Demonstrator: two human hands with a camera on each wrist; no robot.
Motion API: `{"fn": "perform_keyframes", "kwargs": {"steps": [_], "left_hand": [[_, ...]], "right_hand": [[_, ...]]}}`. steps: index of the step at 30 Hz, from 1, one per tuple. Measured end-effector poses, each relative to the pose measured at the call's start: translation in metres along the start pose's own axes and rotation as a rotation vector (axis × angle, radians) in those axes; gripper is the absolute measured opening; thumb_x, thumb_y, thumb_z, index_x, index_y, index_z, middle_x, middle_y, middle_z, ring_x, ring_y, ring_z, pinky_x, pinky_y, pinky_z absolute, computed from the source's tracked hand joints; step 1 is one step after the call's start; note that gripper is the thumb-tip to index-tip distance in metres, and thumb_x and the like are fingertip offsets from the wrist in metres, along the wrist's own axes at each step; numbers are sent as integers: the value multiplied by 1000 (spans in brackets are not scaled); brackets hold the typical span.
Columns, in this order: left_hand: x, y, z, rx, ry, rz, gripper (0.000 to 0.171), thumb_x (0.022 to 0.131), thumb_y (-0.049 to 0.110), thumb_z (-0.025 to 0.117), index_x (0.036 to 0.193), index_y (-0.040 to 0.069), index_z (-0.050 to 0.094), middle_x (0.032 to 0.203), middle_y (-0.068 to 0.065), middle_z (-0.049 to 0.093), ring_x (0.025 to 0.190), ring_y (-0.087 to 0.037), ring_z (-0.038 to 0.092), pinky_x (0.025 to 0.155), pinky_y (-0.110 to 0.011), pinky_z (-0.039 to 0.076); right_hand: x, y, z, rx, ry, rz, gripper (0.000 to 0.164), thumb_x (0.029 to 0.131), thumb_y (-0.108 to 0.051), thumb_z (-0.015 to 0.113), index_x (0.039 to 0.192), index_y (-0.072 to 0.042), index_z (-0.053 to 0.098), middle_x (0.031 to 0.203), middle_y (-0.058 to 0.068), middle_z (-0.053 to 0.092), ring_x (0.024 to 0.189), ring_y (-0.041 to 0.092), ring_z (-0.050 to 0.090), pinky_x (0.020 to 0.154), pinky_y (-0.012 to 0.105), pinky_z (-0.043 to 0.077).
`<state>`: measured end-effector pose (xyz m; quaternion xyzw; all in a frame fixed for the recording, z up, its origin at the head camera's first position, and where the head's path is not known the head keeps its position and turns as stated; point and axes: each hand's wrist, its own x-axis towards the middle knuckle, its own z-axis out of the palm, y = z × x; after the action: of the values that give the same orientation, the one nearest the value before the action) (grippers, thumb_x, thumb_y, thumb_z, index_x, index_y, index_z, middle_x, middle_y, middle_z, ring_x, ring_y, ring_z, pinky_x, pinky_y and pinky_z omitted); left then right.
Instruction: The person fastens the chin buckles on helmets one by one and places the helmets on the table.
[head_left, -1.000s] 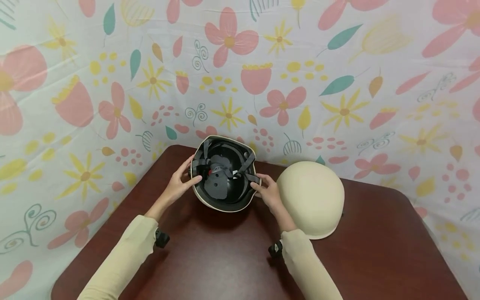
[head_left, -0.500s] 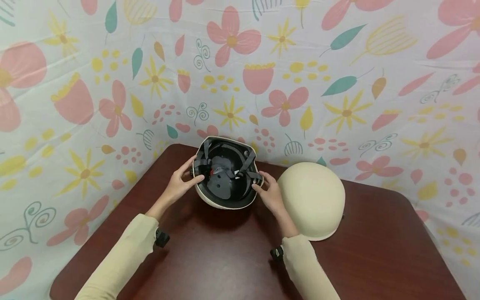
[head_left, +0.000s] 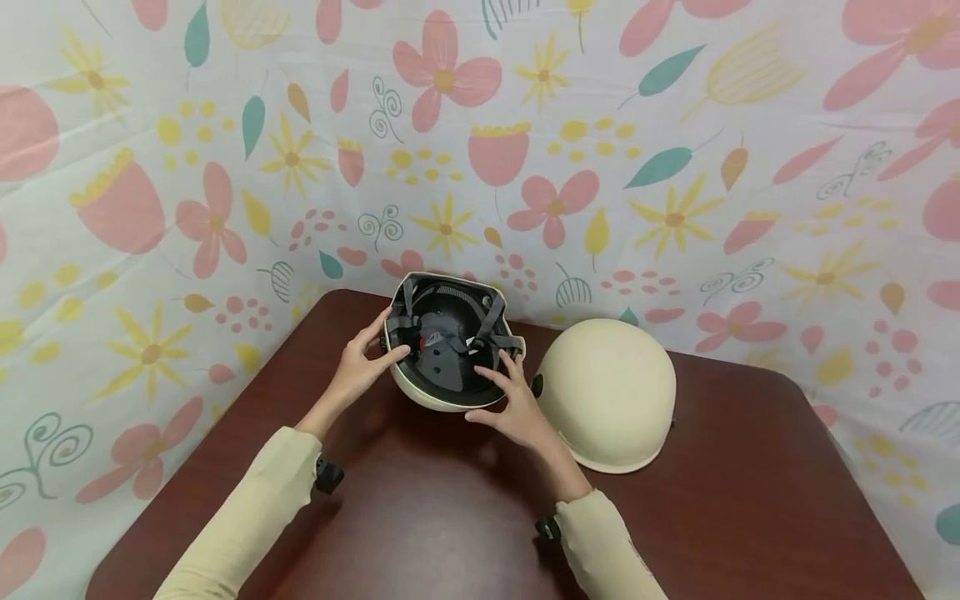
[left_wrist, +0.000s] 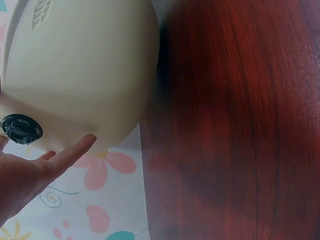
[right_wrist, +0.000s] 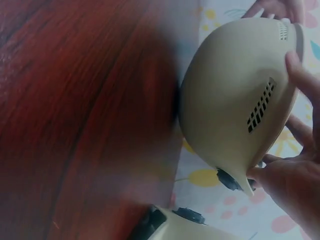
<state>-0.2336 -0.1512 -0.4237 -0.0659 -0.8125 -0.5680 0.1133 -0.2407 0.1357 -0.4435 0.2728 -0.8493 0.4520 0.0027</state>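
Note:
A cream helmet [head_left: 450,375] rests upside down on the table, its black padded inside and grey straps facing up. At its left rim my left hand [head_left: 358,367] grips it, thumb over the edge and fingers along the outer shell, beside a black knob [left_wrist: 22,129] in the left wrist view. Fingers spread, my right hand [head_left: 517,408] is at the right front of the rim. One finger reaches over the inside and the thumb is near the outer shell, close to the vent holes [right_wrist: 261,105] in the right wrist view; I cannot tell how firmly it touches.
Just right of my right hand, a second cream helmet [head_left: 611,392] sits dome up. Both helmets stand near the far edge of the dark red wooden table [head_left: 442,517]. A flower-printed cloth [head_left: 300,208] hangs behind and to the left.
My right hand has released the helmet's right side and shifted toward its front rim, fingers spreading. The left hand keeps its grip. The second helmet stays where it was.

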Motion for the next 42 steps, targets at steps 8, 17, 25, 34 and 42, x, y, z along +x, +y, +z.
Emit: {"fn": "perform_keyframes", "kwargs": {"steps": [8, 17, 25, 34, 42], "left_hand": [[0, 2, 1, 19, 24, 19, 75, 94, 29, 65, 155, 36, 22, 161, -6, 30, 146, -32, 32, 113, -59, 32], [8, 14, 7, -89, 0, -32, 76, 97, 29, 58, 157, 32, 11, 166, -2, 7, 154, -26, 4, 121, -57, 13], [11, 23, 10, -25, 5, -29, 73, 95, 30, 62, 156, 36, 21, 166, -3, 11, 154, -27, -1, 120, -62, 11], [17, 32, 31, 20, -37, -4, 75, 92, 33, 66, 155, 35, 25, 166, -10, 0, 154, -29, -4, 117, -67, 12], [18, 33, 38, 2, -46, -15, 73, 93, 35, 66, 153, 40, 26, 166, -9, -2, 154, -28, -3, 116, -68, 13]], "right_hand": [[3, 8, 16, 67, 125, -12, 30, 80, -19, 81, 106, -7, 72, 157, 24, 29, 149, 49, 1, 111, 74, 13], [4, 8, 41, 215, 173, 90, 29, 84, -17, 77, 110, -7, 69, 157, 20, 31, 151, 43, 7, 117, 65, 15], [4, 3, 34, 409, 35, 149, 41, 86, -6, 71, 126, -2, 62, 160, 21, 24, 152, 40, -4, 121, 60, 10], [8, -23, 23, 326, -16, 135, 51, 87, -18, 72, 135, -10, 58, 146, 15, 51, 140, 30, 41, 115, 53, 31], [11, -43, 21, 256, -26, 129, 49, 88, -9, 70, 134, 3, 56, 127, 23, 64, 121, 36, 59, 103, 50, 46]]}}
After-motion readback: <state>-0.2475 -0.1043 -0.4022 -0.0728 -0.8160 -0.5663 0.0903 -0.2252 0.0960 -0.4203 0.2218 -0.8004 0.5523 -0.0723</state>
